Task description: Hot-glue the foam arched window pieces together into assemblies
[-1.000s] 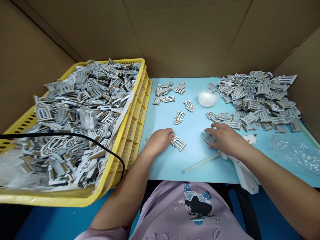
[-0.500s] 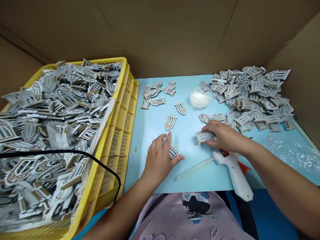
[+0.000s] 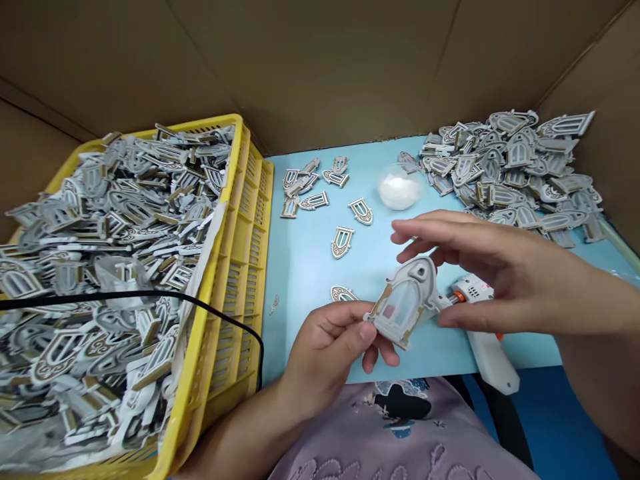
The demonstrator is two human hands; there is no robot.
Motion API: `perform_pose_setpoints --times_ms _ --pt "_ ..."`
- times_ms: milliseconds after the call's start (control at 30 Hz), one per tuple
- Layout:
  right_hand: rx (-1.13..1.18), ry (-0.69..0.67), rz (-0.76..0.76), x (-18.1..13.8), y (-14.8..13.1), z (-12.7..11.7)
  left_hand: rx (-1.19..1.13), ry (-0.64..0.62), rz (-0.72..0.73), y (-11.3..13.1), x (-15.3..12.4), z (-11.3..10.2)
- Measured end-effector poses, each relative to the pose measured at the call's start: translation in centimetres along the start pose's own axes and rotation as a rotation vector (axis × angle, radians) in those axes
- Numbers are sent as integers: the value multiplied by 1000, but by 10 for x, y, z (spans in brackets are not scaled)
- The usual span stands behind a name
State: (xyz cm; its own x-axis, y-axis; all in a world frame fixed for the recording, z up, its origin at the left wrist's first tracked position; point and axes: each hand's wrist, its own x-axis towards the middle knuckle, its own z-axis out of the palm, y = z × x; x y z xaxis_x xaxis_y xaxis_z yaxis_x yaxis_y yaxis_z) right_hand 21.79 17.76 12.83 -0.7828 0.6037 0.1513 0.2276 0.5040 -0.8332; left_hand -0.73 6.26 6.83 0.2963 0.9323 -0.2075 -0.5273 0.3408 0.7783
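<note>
My left hand [image 3: 330, 350] grips an arched window-shaped piece [image 3: 403, 303] of white and tan layered board between thumb and fingers, raised above the blue mat [image 3: 300, 280]. My right hand [image 3: 490, 273] spreads open around that piece's right side, its fingertips above and its thumb just below. Under my left hand, a similar small arched piece [image 3: 343, 294] lies partly hidden. A white glue gun [image 3: 490, 353] with an orange collar lies beyond, partly hidden by the raised piece and my right hand.
A yellow slatted crate [image 3: 235, 220] heaped with arched pieces stands to my left, with a black cable [image 3: 150, 297] across it. Loose pieces [image 3: 510, 160] pile up at the back right. A clear bowl [image 3: 399, 189] of white material sits on the mat. Cardboard walls surround the mat.
The arched piece has gone from my right hand on the mat to my left hand, and both hands have risen toward me. The view has tilted slightly.
</note>
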Motion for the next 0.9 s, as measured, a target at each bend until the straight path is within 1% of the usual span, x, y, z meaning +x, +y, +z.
perform_pose_setpoints --times_ms 133,233,333,400,533,667,800,900 --pt "319 174 242 -14 9 7 -6 -27 25 2 -4 -1" --pt "499 261 343 -22 9 19 63 -22 33 3 -6 -2" --pt "710 222 345 -27 0 35 119 -23 46 3 -7 -2" --pt "801 186 334 -30 -8 43 128 -29 51 3 -8 -2" --pt "827 134 305 -31 -22 52 152 -33 54 2 -9 -2" --pt "875 84 294 -29 -25 53 178 -35 49 1 -9 -2" --pt "868 146 328 -28 -23 53 190 -34 48 -1 -9 -3" --pt "817 183 394 -28 -20 54 190 -37 45 -2 -10 -2"
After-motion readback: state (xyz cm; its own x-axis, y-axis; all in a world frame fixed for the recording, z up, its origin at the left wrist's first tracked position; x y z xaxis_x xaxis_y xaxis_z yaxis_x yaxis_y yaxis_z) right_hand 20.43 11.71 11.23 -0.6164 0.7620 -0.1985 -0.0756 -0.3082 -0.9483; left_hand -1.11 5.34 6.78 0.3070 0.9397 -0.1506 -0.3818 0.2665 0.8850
